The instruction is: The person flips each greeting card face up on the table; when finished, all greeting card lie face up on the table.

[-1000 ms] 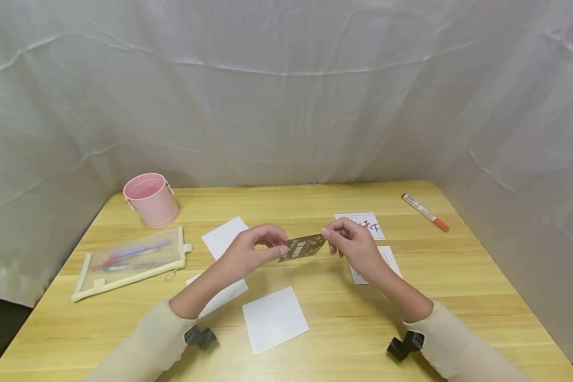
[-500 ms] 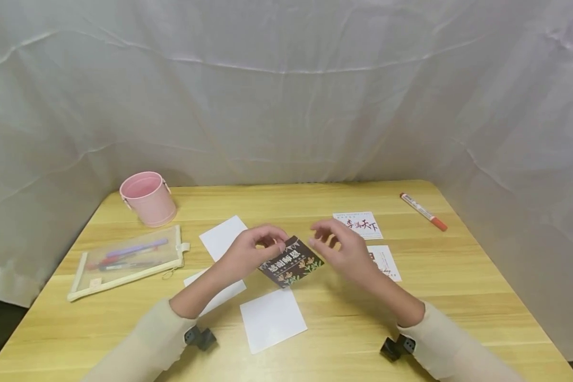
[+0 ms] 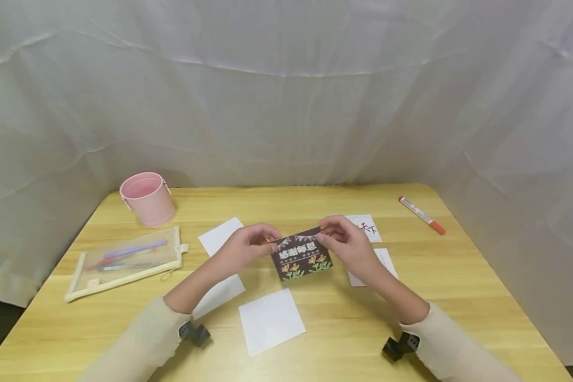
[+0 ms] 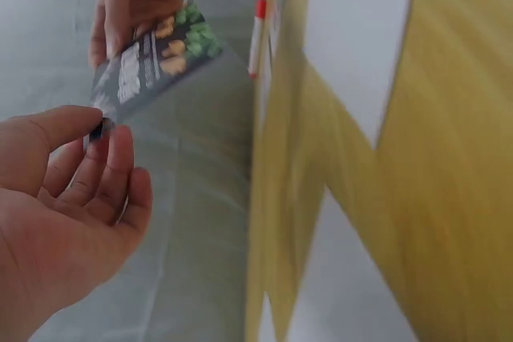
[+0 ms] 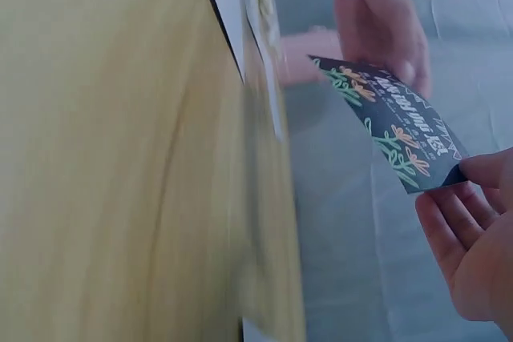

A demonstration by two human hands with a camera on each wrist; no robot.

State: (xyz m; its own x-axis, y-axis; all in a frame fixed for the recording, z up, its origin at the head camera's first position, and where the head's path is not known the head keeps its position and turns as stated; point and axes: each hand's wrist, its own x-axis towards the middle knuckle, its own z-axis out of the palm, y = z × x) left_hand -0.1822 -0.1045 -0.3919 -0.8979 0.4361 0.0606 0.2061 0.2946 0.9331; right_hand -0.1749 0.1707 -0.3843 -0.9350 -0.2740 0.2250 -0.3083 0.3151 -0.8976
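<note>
A dark rectangular paper card w/ white lettering & orange flowers point(image 3: 301, 255) is held above the wooden table point(image 3: 458, 276), between both hands. Its upper corners are pinched by left hand point(image 3: 241, 249) & right hand point(image 3: 346, 245). A white square paper sheet point(image 3: 271, 321) lies just below the hands.

The head view looks down at the table point(image 3: 315, 318) from above; both tilted wrist views share the dark card point(image 3: 301, 256), close.
</note>
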